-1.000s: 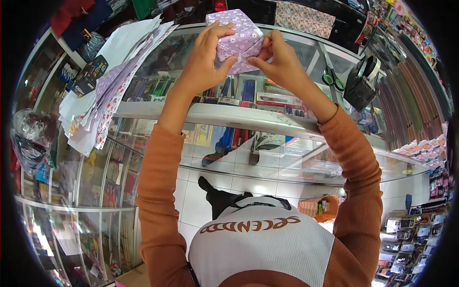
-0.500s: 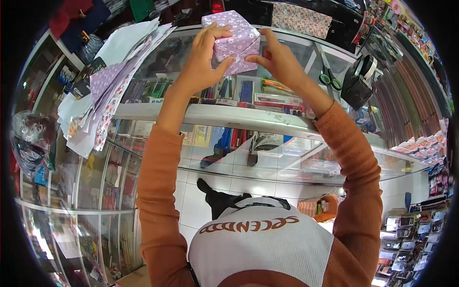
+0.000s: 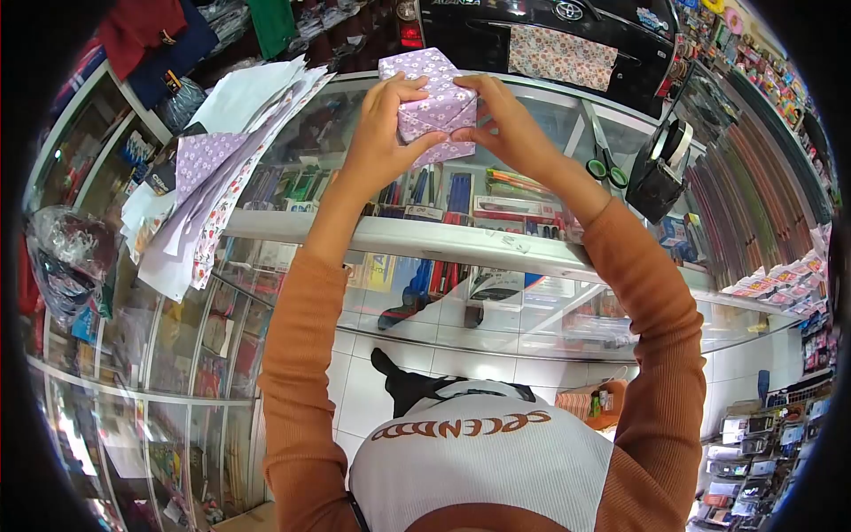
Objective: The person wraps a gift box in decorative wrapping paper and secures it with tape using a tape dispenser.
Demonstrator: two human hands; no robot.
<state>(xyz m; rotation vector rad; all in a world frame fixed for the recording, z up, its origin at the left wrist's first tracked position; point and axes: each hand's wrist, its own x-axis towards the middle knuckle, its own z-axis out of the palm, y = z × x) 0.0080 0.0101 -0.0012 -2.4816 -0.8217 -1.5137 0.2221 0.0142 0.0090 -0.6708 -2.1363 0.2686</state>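
Note:
A box wrapped in purple flowered paper point(image 3: 434, 108) is held over the glass counter between both hands. My left hand point(image 3: 387, 124) grips its left side, with the fingers over the upper edge and the thumb at the near face. On the right side, my right hand point(image 3: 503, 121) holds it with the index finger along the top edge and the thumb on the near face. The two thumb tips are close together where the paper folds meet. The far and under sides of the box are hidden.
Green-handled scissors point(image 3: 606, 160) lie on the counter point(image 3: 532, 238), beside a black tape dispenser point(image 3: 660, 168). A stack of wrapping paper sheets point(image 3: 232, 146) hangs over the left edge. Pens and boxes show under the glass. A black car point(image 3: 567, 40) is behind the counter.
The right index finger has come from the box's right corner to its top edge. The whole view has shifted, so the counter and box sit slightly lower in the picture.

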